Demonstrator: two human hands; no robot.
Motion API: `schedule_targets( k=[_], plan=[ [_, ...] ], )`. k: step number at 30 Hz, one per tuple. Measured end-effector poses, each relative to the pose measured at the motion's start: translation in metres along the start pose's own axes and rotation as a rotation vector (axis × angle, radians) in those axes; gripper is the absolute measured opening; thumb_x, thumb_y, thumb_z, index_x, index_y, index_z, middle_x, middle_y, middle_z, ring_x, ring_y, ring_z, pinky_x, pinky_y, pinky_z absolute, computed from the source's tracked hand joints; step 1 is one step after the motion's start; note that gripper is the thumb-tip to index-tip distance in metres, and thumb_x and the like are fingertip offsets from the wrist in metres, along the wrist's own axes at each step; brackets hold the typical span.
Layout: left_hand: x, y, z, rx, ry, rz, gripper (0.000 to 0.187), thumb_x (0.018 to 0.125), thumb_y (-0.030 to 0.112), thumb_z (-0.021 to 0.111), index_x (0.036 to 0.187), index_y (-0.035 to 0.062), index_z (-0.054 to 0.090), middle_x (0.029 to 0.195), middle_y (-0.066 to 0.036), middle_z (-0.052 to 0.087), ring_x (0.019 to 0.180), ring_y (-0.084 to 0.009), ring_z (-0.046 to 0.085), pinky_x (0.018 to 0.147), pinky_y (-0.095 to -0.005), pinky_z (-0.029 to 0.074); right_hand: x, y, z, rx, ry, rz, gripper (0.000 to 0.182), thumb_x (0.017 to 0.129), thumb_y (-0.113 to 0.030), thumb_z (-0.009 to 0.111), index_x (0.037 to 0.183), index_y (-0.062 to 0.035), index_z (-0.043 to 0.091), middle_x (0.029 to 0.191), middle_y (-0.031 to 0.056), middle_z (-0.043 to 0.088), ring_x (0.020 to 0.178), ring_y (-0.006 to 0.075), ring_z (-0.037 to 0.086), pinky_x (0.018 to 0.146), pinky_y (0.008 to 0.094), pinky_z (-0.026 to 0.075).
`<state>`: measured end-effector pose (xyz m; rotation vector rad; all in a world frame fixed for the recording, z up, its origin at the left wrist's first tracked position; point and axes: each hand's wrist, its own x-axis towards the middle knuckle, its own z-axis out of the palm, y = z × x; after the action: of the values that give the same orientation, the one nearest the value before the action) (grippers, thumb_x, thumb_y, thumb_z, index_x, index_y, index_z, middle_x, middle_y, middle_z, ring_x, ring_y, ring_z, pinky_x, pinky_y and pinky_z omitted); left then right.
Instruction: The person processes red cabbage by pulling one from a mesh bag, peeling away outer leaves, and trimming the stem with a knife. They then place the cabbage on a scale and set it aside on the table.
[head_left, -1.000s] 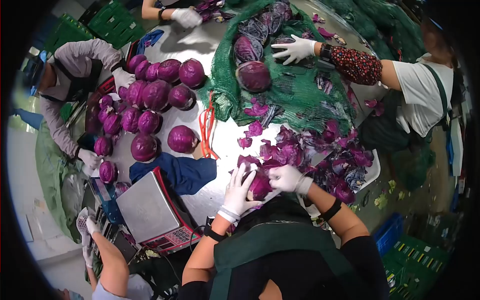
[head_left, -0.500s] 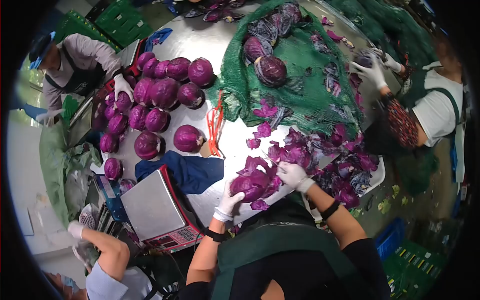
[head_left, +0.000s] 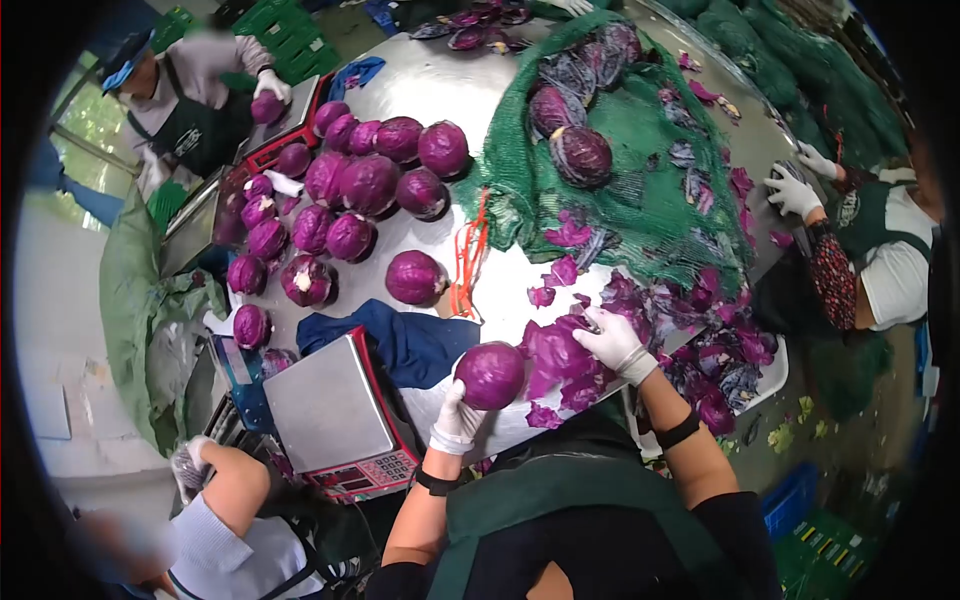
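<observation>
Red cabbage rests in the left hand, to the right of the digital scale. Being round and smooth, it could roll free if that one-handed hold slackened. The left hand cups its near side, thumb against its flank, other fingers mostly hidden. Farther right of the scale, the right hand bends over loose cabbage leaves, fingers curled; whether it pinches one, I cannot tell.

Blue cloth beside a scale — lower right, probably a blue crate.
</observation>
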<state>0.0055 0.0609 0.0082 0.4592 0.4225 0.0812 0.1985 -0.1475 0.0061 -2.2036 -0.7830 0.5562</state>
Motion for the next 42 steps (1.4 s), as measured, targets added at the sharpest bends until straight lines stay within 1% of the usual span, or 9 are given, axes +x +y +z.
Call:
schedule_targets(
  k=[5, 10, 13, 17, 22, 28, 33, 37, 42],
  plan=[
    [0.021, 0.050, 0.005, -0.346, 0.122, 0.028, 0.075, 0.079, 0.063, 0.049, 0.130, 0.0083, 0.040, 0.122, -0.020, 0.050, 0.108, -0.0378, 0.053, 0.082, -0.0484, 0.052, 0.007, -0.015, 0.041, -0.347, -0.016, -0.002, 0.068, 0.070, -0.044, 0.069, 0.126, -0.0133, 0.046, 0.127, 0.0130, 0.045, 0.085, 0.0321, 0.062, 0.072, 0.0410, 0.051],
    [0.056, 0.143, -0.014, -0.329, 0.255, 0.318, 0.076, 0.079, 0.062, 0.051, 0.129, 0.0062, 0.039, 0.122, -0.021, 0.049, 0.107, -0.0406, 0.052, 0.073, -0.0450, 0.055, -0.026, 0.030, 0.015, -0.359, -0.056, 0.205, 0.052, 0.079, -0.040, 0.060, 0.124, -0.0158, 0.049, 0.131, 0.0098, 0.045, 0.089, 0.0316, 0.061, 0.075, 0.0399, 0.050],
    [0.069, 0.176, -0.033, -0.373, 0.249, 0.328, 0.066, 0.084, 0.054, 0.053, 0.126, 0.0052, 0.041, 0.129, -0.020, 0.045, 0.113, -0.0360, 0.051, 0.084, -0.0422, 0.051, -0.076, 0.121, -0.005, 0.023, 0.256, -0.051, 0.069, 0.070, 0.005, 0.067, 0.133, -0.0111, 0.042, 0.130, 0.0172, 0.043, 0.129, 0.0320, 0.031, 0.104, 0.0372, 0.030],
    [0.088, 0.144, 0.026, 0.099, 0.152, 0.396, 0.046, 0.093, 0.045, 0.042, 0.118, 0.0073, 0.048, 0.125, -0.019, 0.051, 0.113, -0.0327, 0.052, 0.079, -0.0407, 0.054, -0.137, 0.118, -0.100, -0.413, 0.109, 0.375, 0.042, 0.070, -0.021, 0.072, 0.106, -0.0017, 0.063, 0.087, 0.0171, 0.065, 0.084, 0.0318, 0.063, 0.078, 0.0370, 0.050],
    [0.152, 0.047, 0.046, 0.550, 0.241, 0.125, 0.043, 0.089, 0.039, 0.051, 0.120, 0.0086, 0.047, 0.112, -0.011, 0.057, 0.097, -0.0220, 0.059, 0.074, -0.0316, 0.049, -0.072, 0.018, -0.137, 0.462, -0.039, 0.329, 0.030, 0.082, -0.019, 0.064, 0.108, -0.0041, 0.062, 0.079, 0.0009, 0.063, 0.046, 0.0048, 0.047, 0.044, 0.0204, 0.040],
    [0.195, 0.000, 0.097, 0.734, 0.092, 0.109, 0.046, 0.088, 0.033, 0.056, 0.125, 0.0075, 0.044, 0.115, -0.010, 0.057, 0.105, -0.0216, 0.056, 0.081, -0.0342, 0.047, 0.127, 0.049, -0.144, 0.745, 0.291, 0.240, 0.067, 0.074, -0.026, 0.072, 0.131, -0.0046, 0.043, 0.113, 0.0121, 0.057, 0.053, 0.0076, 0.050, 0.045, 0.0215, 0.042],
    [0.232, -0.023, 0.098, 0.743, 0.062, 0.106, 0.059, 0.088, 0.033, 0.058, 0.136, 0.0093, 0.032, 0.134, -0.009, 0.041, 0.115, -0.0240, 0.048, 0.088, -0.0376, 0.044, 0.234, 0.055, -0.140, 0.315, 0.456, 0.109, 0.091, 0.066, -0.037, 0.076, 0.136, 0.0003, 0.032, 0.121, 0.0164, 0.054, 0.061, 0.0163, 0.059, 0.046, 0.0267, 0.047],
    [0.236, -0.023, 0.104, 0.712, 0.121, 0.155, 0.064, 0.089, 0.033, 0.057, 0.141, 0.0146, 0.025, 0.142, -0.011, 0.029, 0.122, -0.0257, 0.041, 0.092, -0.0410, 0.042, 0.209, 0.063, -0.103, -0.152, 0.500, -0.276, 0.063, 0.071, -0.029, 0.072, 0.124, -0.0080, 0.048, 0.116, 0.0164, 0.056, 0.100, 0.0278, 0.059, 0.089, 0.0315, 0.044],
    [0.219, -0.014, 0.123, 0.691, 0.341, 0.081, 0.074, 0.086, 0.041, 0.059, 0.141, 0.0153, 0.017, 0.139, -0.011, 0.029, 0.124, -0.0292, 0.036, 0.091, -0.0472, 0.043, 0.165, 0.038, -0.105, 0.560, 0.243, 0.022, 0.057, 0.072, -0.023, 0.074, 0.120, -0.0032, 0.050, 0.106, 0.0093, 0.060, 0.087, 0.0138, 0.060, 0.076, 0.0274, 0.049]
  ],
)
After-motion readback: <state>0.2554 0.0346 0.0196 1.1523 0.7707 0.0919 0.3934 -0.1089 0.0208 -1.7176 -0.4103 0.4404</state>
